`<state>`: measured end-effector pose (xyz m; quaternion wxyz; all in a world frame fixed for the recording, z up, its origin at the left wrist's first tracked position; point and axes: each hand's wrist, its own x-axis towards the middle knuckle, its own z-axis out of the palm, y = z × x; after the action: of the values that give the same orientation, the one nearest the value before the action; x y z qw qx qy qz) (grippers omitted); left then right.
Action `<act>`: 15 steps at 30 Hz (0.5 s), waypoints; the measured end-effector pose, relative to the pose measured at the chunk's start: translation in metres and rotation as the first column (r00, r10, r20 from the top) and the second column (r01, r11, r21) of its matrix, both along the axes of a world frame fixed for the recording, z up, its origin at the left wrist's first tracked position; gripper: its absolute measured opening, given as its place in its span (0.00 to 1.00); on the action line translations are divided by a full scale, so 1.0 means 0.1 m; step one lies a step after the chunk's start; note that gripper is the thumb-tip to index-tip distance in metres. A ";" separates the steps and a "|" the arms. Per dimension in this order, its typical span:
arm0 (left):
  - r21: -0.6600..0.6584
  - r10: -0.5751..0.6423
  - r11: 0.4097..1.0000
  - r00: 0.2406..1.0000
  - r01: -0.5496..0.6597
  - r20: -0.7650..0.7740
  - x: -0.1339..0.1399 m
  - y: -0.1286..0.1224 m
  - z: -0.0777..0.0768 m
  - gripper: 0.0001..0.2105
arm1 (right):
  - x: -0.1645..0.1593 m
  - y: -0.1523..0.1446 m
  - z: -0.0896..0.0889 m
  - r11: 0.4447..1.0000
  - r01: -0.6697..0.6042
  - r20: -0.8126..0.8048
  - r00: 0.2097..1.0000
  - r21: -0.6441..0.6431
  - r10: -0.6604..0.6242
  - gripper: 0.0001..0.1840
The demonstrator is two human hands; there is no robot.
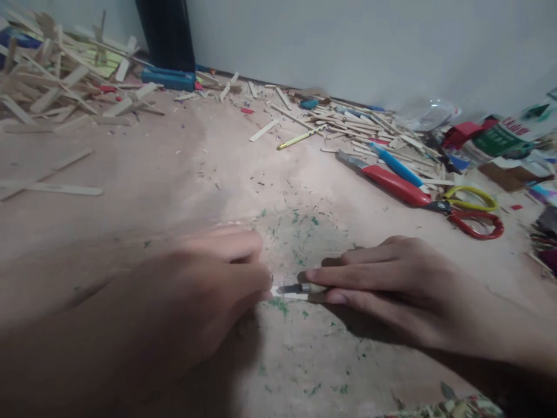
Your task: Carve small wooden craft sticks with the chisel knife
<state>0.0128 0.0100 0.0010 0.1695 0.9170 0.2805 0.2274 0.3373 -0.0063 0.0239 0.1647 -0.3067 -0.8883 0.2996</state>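
On the counter [183, 168], near its front edge, both my hands meet over a thin wooden stick [290, 295]. My left hand [204, 290] is blurred; its fingers are curled down onto the stick's left end, pinning it flat, though I cannot tell how firm the grip is. My right hand [391, 278] is closed around a small knife [292, 288], thumb and forefinger stretched along the handle, with the short blade lying on the stick and pointing toward the left fingertips.

Note on method, as a judgement: the blade aims straight at the left fingers, which sit just beside the tip. The cut looks safer with the left hand pressing behind the blade line, not ahead of it. Light repeated scoring strokes should serve better than one hard push, since a thin stick likely splits along the grain. Keep the stick flat on the counter, with no rocking, and the blade upright across the grain.

Green flecks [300, 238] dot the surface around the work. Well apart to the right lie red-and-yellow scissors [472, 212], a red-handled tool [391, 183] and a blue pen [398, 165]. More sticks are heaped at far left [56, 87] and along the wall [357, 125]. A yellow pencil [300, 138] lies mid-counter.
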 end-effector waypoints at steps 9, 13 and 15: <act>0.009 0.008 1.000 1.000 -0.008 -0.018 -0.02 -0.01 -0.01 0.20 | -0.03 -0.01 -0.05 0.998 -0.011 0.007 1.000 0.059 0.010 0.20; 0.006 0.014 1.000 1.000 -0.013 -0.027 -0.03 -0.02 -0.02 0.20 | 0.00 -0.01 0.00 0.999 -0.013 0.022 1.000 0.030 0.013 0.20; 0.003 0.011 1.000 0.999 -0.011 -0.032 -0.04 -0.02 -0.03 0.20 | 0.00 -0.02 0.04 1.000 -0.003 0.023 1.000 0.025 0.003 0.19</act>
<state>0.0086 0.0083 -0.0016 0.1625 0.9191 0.2880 0.2141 0.3378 -0.0079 0.0282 0.1580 -0.3066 -0.8942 0.2853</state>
